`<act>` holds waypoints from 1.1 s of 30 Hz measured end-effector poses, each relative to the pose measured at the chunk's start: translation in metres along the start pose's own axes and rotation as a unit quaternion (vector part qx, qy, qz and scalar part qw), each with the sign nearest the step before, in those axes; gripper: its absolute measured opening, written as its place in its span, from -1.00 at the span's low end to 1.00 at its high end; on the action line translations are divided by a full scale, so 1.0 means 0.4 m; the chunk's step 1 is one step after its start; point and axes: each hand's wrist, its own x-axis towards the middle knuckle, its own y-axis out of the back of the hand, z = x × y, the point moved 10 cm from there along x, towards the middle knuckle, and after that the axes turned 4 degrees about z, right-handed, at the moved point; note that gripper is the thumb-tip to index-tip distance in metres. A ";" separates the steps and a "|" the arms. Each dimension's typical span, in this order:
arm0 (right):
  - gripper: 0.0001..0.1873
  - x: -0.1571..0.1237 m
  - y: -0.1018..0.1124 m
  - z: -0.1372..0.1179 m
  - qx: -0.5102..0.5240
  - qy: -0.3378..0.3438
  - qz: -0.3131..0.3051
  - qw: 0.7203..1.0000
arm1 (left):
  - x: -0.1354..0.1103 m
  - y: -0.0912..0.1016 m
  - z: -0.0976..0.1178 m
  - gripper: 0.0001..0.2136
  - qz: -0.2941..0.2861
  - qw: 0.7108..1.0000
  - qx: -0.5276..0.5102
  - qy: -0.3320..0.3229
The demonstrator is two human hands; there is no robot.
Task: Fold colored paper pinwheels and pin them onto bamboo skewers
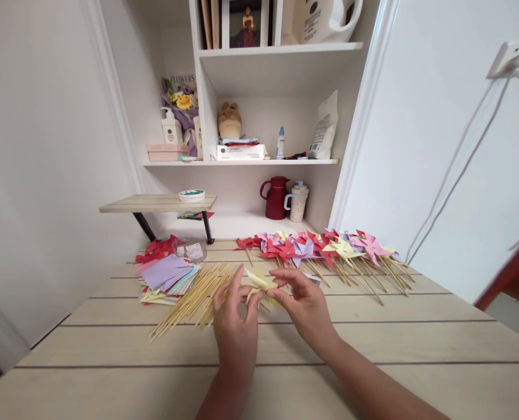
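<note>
Between my two hands, above the middle of the table, is a yellow paper pinwheel with its blades curled. My left hand pinches its left lower side between thumb and fingers, index finger raised. From the right, my right hand grips the paper's edge with thumb and fingertips. The pinwheel's centre is partly hidden by my fingers. Just left of my left hand lies a spread of thin wooden sticks. Beyond my right hand, many pinwheels on sticks in red, purple, pink and yellow lie in a row.
A stack of coloured paper sheets lies at the left, beside red paper pieces and a clear plastic packet. A small raised shelf stands behind them. Further back are a red jug and a cup.
</note>
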 end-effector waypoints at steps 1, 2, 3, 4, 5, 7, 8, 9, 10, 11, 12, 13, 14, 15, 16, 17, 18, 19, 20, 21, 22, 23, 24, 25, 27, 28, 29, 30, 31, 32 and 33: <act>-0.73 0.000 -0.001 -0.002 -0.002 0.001 -0.001 1.000 | 0.000 -0.001 0.006 -0.59 0.000 1.000 0.009 -0.018; -0.73 0.000 -0.002 -0.004 -0.004 0.003 -0.003 1.000 | 0.001 0.000 0.011 -0.67 0.002 0.999 0.014 -0.033; -0.73 0.000 -0.003 -0.006 -0.006 0.006 -0.004 1.000 | 0.000 0.001 0.014 -0.70 0.006 0.999 0.015 -0.042; -0.72 -0.001 -0.004 -0.008 -0.009 0.008 -0.005 1.000 | 0.000 0.002 0.015 -0.70 0.009 0.999 0.010 -0.044; -0.72 -0.001 -0.004 -0.010 -0.011 0.010 -0.005 1.000 | 0.001 0.002 0.014 -0.66 0.011 0.999 0.000 -0.040; -0.72 -0.001 -0.004 -0.011 -0.014 0.013 -0.005 1.000 | 0.002 0.001 0.006 -0.51 0.010 1.000 -0.017 -0.011; -0.72 -0.002 -0.004 -0.011 -0.014 0.014 -0.005 1.000 | 0.003 0.001 0.001 -0.43 0.008 1.000 -0.020 0.007; -0.72 -0.002 -0.003 -0.011 -0.014 0.014 -0.004 1.000 | 0.003 0.000 -0.003 -0.36 0.005 1.000 -0.021 0.022; -0.72 -0.001 -0.002 -0.010 -0.014 0.014 -0.003 1.000 | 0.004 -0.001 -0.004 -0.31 0.002 0.999 -0.022 0.032; -0.72 -0.001 -0.002 -0.010 -0.015 0.014 -0.002 1.000 | 0.005 -0.003 -0.004 -0.29 -0.003 0.999 -0.025 0.037; -0.72 -0.001 -0.001 -0.011 -0.016 0.014 -0.001 1.000 | 0.006 -0.006 -0.002 -0.28 -0.010 0.999 -0.031 0.039; -0.73 -0.001 0.000 -0.011 -0.018 0.014 -0.001 1.000 | 0.007 -0.010 -0.001 -0.30 -0.017 0.998 -0.038 0.040; -0.73 0.000 0.001 -0.012 -0.019 0.014 0.001 1.000 | 0.007 -0.013 -0.001 -0.33 -0.023 0.998 -0.045 0.043; -0.73 0.000 0.002 -0.013 -0.021 0.014 0.003 1.000 | 0.007 -0.016 -0.005 -0.36 -0.025 0.997 -0.053 0.052; -0.73 0.000 0.003 -0.015 -0.022 0.014 0.005 1.000 | 0.007 -0.016 -0.011 -0.39 -0.024 0.996 -0.060 0.063; -0.73 0.000 0.003 -0.017 -0.023 0.014 0.007 1.000 | 0.006 -0.016 -0.019 -0.42 -0.020 0.995 -0.067 0.077; -0.72 0.001 0.003 -0.018 -0.024 0.014 0.007 1.000 | 0.005 -0.014 -0.027 -0.47 -0.012 0.993 -0.073 0.090; -0.72 0.001 0.002 -0.019 -0.024 0.014 0.006 1.000 | 0.005 -0.011 -0.034 -0.55 -0.004 0.992 -0.075 0.098; -0.72 0.001 0.002 -0.020 -0.023 0.013 0.005 1.000 | 0.005 -0.007 -0.037 -0.65 0.002 0.993 -0.071 0.097; -0.73 0.000 0.000 -0.020 -0.022 0.012 0.003 1.000 | 0.006 -0.004 -0.036 -0.76 0.007 0.994 -0.060 0.086; -0.73 0.000 -0.001 -0.020 -0.020 0.011 0.001 1.000 | 0.008 0.000 -0.030 -0.84 0.010 0.997 -0.045 0.067; -0.73 0.000 -0.002 -0.019 -0.019 0.011 -0.001 1.000 | 0.009 0.003 -0.021 -0.89 0.013 0.999 -0.029 0.042; -0.73 0.000 -0.002 -0.018 -0.017 0.011 -0.002 1.000 | 0.010 0.007 -0.010 -0.90 0.016 1.000 -0.015 0.015; -0.72 0.000 -0.002 -0.018 -0.017 0.013 -0.003 1.000 | 0.011 0.009 0.001 -0.90 0.019 1.000 -0.003 -0.009; -0.71 0.000 -0.001 -0.017 -0.016 0.015 -0.003 1.000 | 0.011 0.013 0.020 -0.92 0.022 0.999 0.006 -0.046; -0.70 0.000 0.000 -0.017 -0.017 0.016 -0.003 1.000 | 0.011 0.013 0.028 -0.92 0.022 0.998 0.007 -0.059; -0.69 0.000 0.001 -0.018 -0.019 0.016 -0.002 1.000 | 0.011 0.012 0.035 -0.92 0.019 0.997 0.006 -0.068; -0.69 0.001 0.003 -0.019 -0.022 0.015 0.000 1.000 | 0.011 0.011 0.041 -0.91 0.016 0.997 0.004 -0.075; -0.68 0.001 0.004 -0.019 -0.026 0.013 0.002 1.000 | 0.011 0.010 0.046 -0.91 0.012 0.997 0.003 -0.079; -0.67 0.001 0.006 -0.020 -0.028 0.012 0.005 1.000 | 0.011 0.009 0.049 -0.91 0.010 0.997 0.002 -0.082; -0.67 0.001 0.007 -0.021 -0.030 0.010 0.008 0.999 | 0.012 0.008 0.052 -0.91 0.008 0.996 0.002 -0.084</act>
